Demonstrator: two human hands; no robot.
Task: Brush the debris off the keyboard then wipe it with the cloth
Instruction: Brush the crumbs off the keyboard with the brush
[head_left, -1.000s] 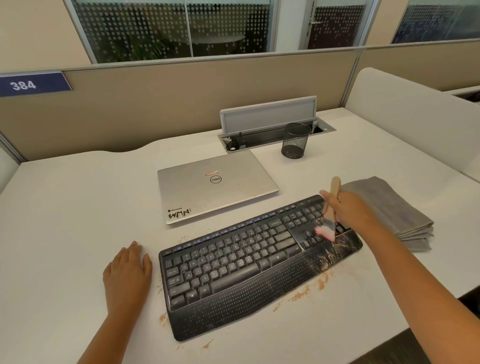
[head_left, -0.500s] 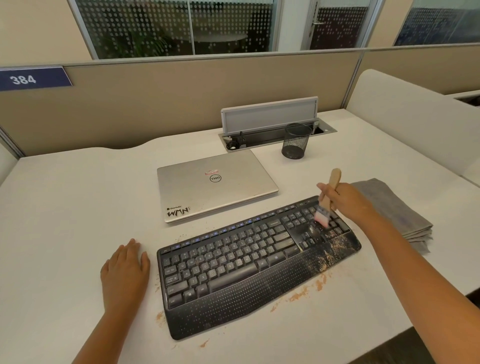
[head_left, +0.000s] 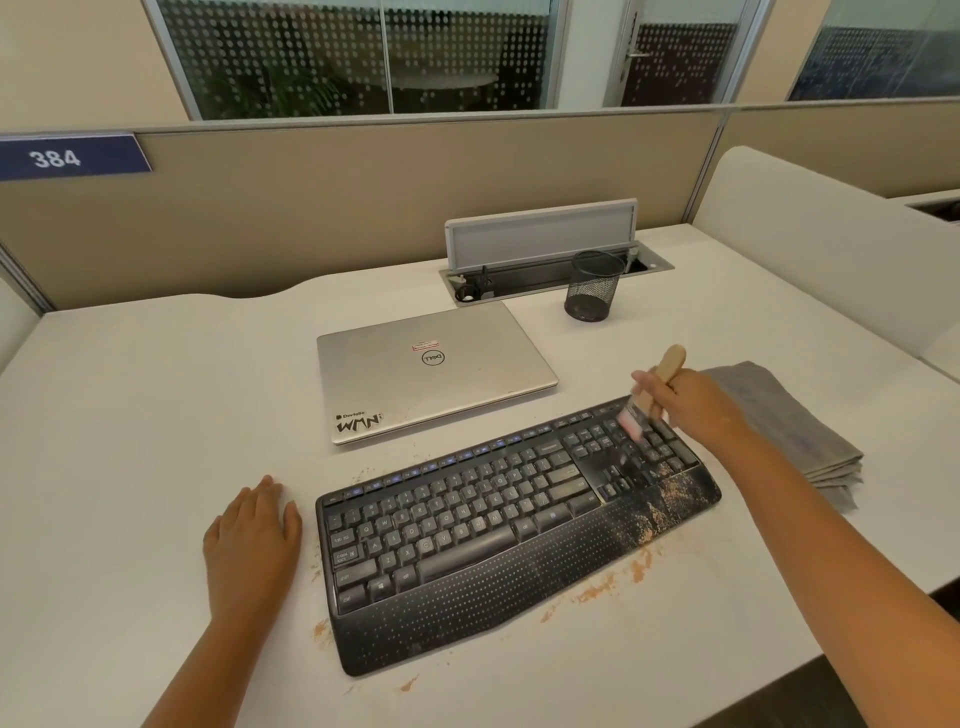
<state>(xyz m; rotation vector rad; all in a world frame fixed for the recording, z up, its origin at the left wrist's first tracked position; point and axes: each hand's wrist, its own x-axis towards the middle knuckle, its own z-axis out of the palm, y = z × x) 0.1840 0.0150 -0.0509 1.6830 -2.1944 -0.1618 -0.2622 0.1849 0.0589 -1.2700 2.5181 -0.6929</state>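
Left hand (head_left: 253, 540) lies flat on the desk (head_left: 130, 415), fingers straight and holding nothing, with the black keyboard (head_left: 498, 525) just to its right and a closed laptop (head_left: 431, 371) beyond. Farther right, the right hand (head_left: 691, 402) grips a wooden-handled brush (head_left: 652, 395), its bristles touching the keys at the keyboard's far right end. Orange-brown debris (head_left: 670, 506) speckles the palm rest nearer than that hand, and the folded grey cloth (head_left: 779, 421) lies just to its right.

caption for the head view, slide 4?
Right hand brushes debris off the keyboard with a brush; left hand flat on desk.
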